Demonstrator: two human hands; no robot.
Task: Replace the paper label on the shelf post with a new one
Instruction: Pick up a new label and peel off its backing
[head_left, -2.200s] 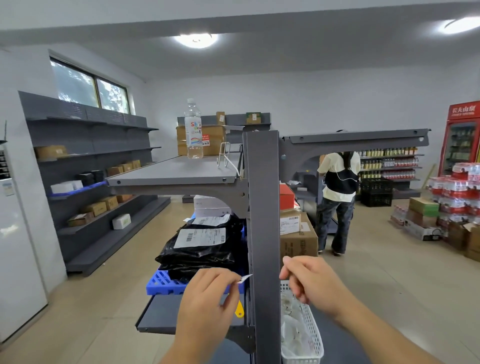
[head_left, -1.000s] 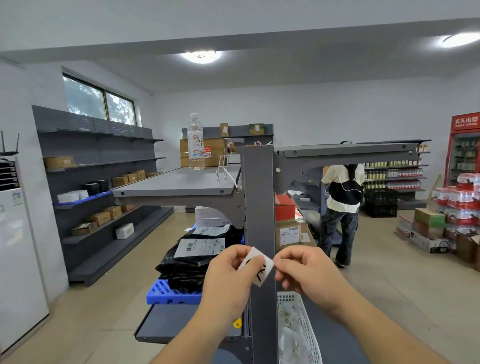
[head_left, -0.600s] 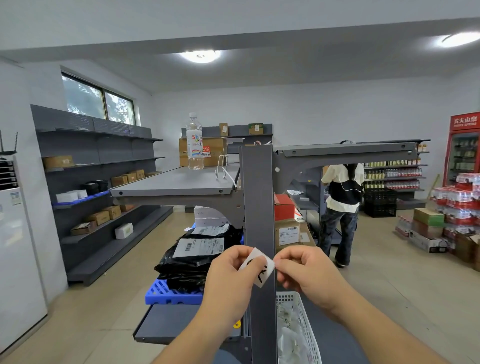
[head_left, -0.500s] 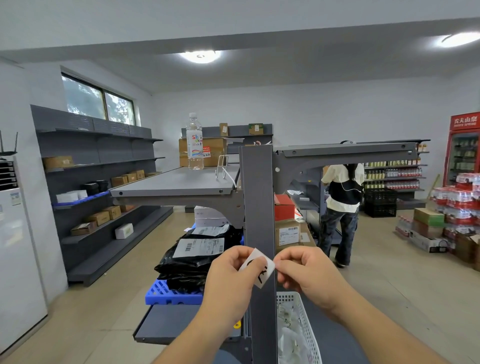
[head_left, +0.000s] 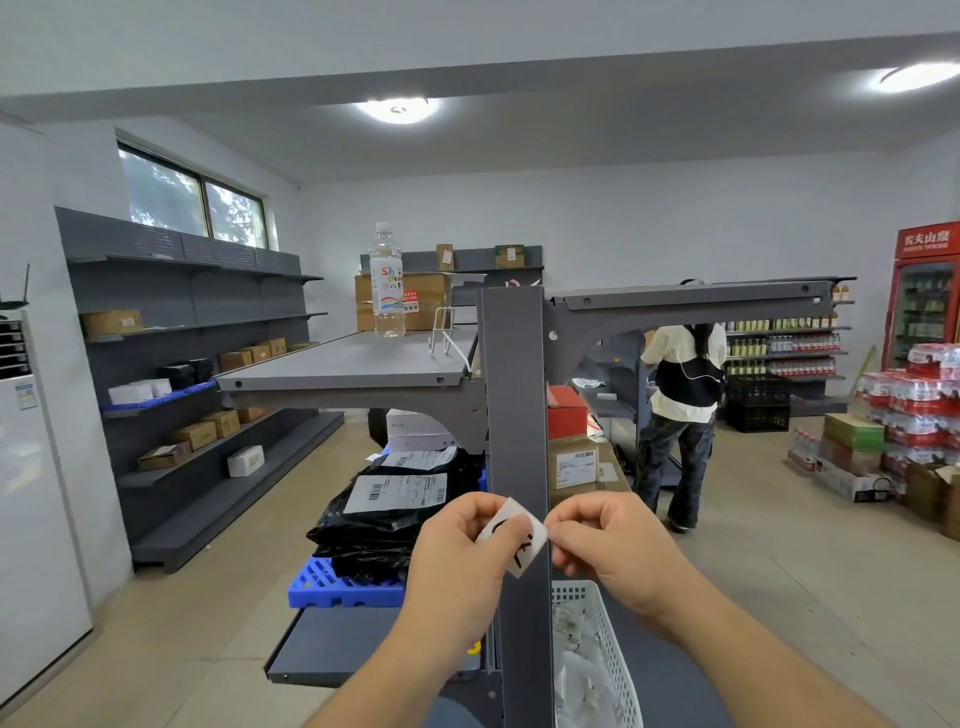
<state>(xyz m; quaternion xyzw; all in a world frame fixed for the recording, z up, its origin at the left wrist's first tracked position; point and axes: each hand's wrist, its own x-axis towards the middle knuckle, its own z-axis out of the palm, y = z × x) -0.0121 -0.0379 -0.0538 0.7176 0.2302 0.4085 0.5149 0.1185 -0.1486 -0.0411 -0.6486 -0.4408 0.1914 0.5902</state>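
Small white paper label (head_left: 511, 538) with black handwritten marks: held tilted, diamond-wise, directly in front of the dark grey metal shelf post (head_left: 514, 405), at the post's lower visible portion. Contact between label and post face cannot be confirmed.

Left hand (head_left: 462, 566): fingers curled in, thumb and forefinger pinched on the label's left edge. Right hand (head_left: 618, 551): likewise curled, thumb and forefinger pinched on the label's right corner. Both hands level with one another, either side of the post, each closed on the label and on nothing else.

Grey flat metal shelf board (head_left: 353, 364) bracketed to the post's left side at upper height; clear plastic water bottle (head_left: 387, 283) with a coloured wrapper standing upright on it, well away from the post. Bare grey bracket arm (head_left: 685, 301) projecting right from the post top.

Below the board, left of the post: black plastic parcel bags (head_left: 395, 514) with white barcode slips, piled on a blue plastic crate (head_left: 332, 587). Right of the post, low: white plastic mesh basket (head_left: 602, 649) holding crumpled pale scraps. Brown cardboard box (head_left: 576, 462) with a shipping slip just behind the post on the right.

Background: person in a pale shirt (head_left: 683, 415) standing facing away; red drinks cooler (head_left: 927, 296) at far right; grey wall shelving (head_left: 197, 364) with small cartons along the left wall.
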